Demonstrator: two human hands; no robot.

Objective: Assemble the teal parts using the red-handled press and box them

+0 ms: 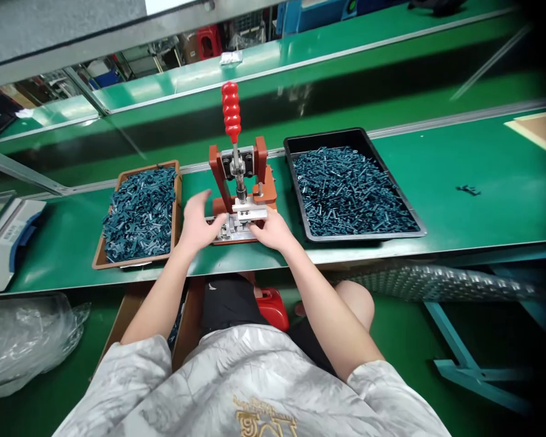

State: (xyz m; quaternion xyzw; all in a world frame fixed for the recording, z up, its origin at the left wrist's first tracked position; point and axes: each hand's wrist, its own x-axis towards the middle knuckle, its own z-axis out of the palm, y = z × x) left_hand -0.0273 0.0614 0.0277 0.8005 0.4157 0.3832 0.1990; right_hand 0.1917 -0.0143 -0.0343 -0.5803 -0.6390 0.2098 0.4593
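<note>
Hands (pixel 195 224), contact unclear, at press (pixel 240 188) between brown tray (pixel 177 206) and black tray (pixel 327 142)

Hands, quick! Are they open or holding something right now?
Left hand: open, thumb by the metal fixture.
Right hand: at the fixture; can't tell if it's holding anything.

Forearms (pixel 161 303) outstretched, left fingers (pixel 201 199) loosely parted, right fingers (pixel 259 231) partly hidden.

From here I see a red handle (pixel 230 112) on a rust-brown press (pixel 261 155), dark teal pieces (pixel 139 212) in the brown left tray (pixel 178 194) and black right tray (pixel 327 141), a green tabletop (pixel 455 218), a grey-patterned whitish shirt (pixel 255 364).
</note>
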